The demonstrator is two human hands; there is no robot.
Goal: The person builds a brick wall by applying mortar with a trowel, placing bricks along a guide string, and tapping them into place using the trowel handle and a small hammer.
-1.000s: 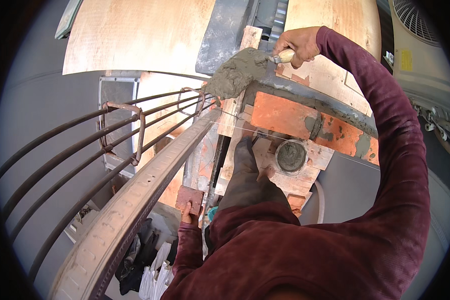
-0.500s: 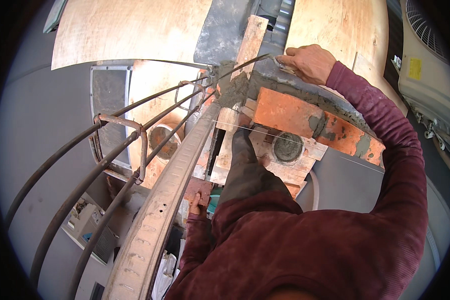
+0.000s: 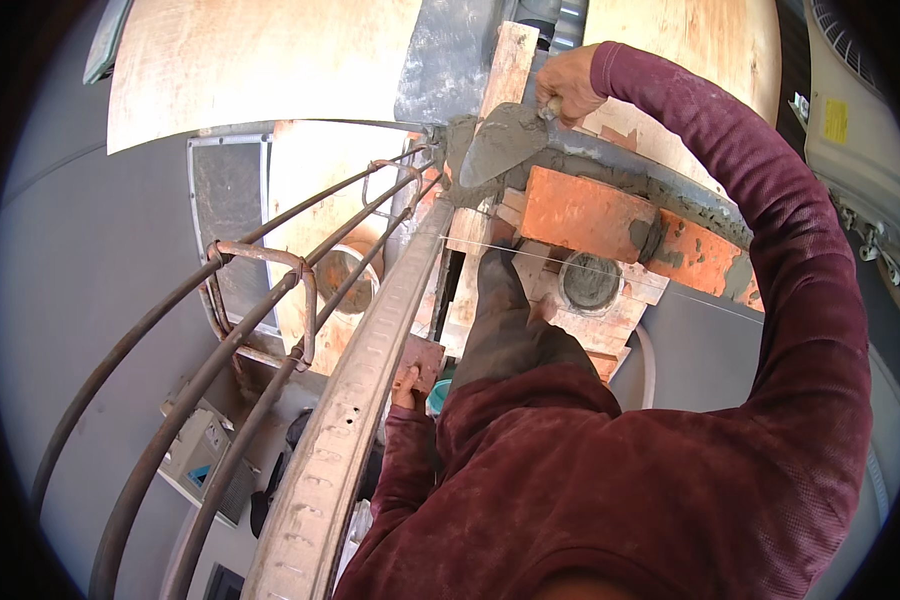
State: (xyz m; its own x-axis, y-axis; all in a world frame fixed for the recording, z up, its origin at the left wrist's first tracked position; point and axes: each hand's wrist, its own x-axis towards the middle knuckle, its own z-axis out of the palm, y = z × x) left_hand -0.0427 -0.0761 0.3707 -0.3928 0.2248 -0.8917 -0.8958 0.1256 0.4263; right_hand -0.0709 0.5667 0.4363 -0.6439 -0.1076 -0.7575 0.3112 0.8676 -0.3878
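- Right arm [image 3: 840,330] makes a wide arc up the right side, well bent, its lower part [image 3: 690,110] slanting to the upper left.
- Right grip [image 3: 567,86] sits far ahead of the trunk [image 3: 590,490], fingers curled inward.
- Left arm [image 3: 408,450] stays low, close beside the trunk, pointing forward.
- Left grip [image 3: 407,388] is clasped near the leg [image 3: 500,300], partly hidden.

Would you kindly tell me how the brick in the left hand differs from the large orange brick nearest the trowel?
The held brick is duller and browner; the orange brick is brighter. The held brick is in the left hand; the orange brick lies beside another brick. The orange brick bears grey mortar near one end; the held brick shows none clearly. Both look flat-faced.
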